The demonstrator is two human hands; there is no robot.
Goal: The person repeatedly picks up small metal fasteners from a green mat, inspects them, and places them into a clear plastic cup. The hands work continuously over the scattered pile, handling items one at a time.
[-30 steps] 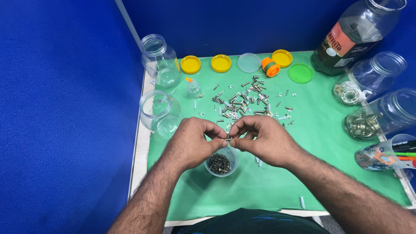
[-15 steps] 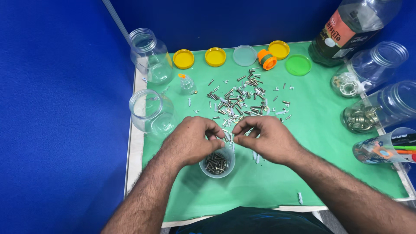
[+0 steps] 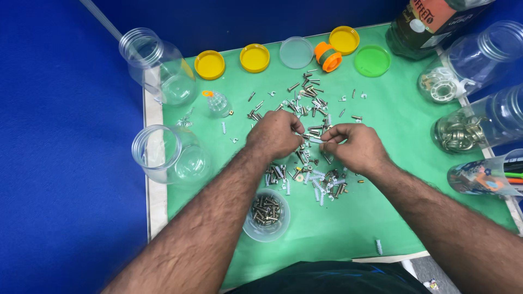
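My left hand (image 3: 275, 135) and my right hand (image 3: 354, 146) meet over a scatter of metal screws and white plastic anchors (image 3: 311, 103) on a green mat (image 3: 381, 218). Both hands pinch one small pale fastener (image 3: 311, 139) between their fingertips. More screws and anchors (image 3: 318, 182) lie just below the hands. A small clear cup (image 3: 266, 215) holding several dark screws stands near my left forearm, closer to me than the hands.
Two clear open jars (image 3: 158, 65) (image 3: 169, 155) lie at the left. Yellow lids (image 3: 210, 64), a clear lid (image 3: 297, 51), an orange cap (image 3: 328, 56) and a green lid (image 3: 372, 60) line the back. Jars of white rings (image 3: 463, 68) and brass hooks (image 3: 479, 128) are at the right.
Both hands have moved away from above the small cup to the pile farther out, still pinched together. The view has shifted with them.
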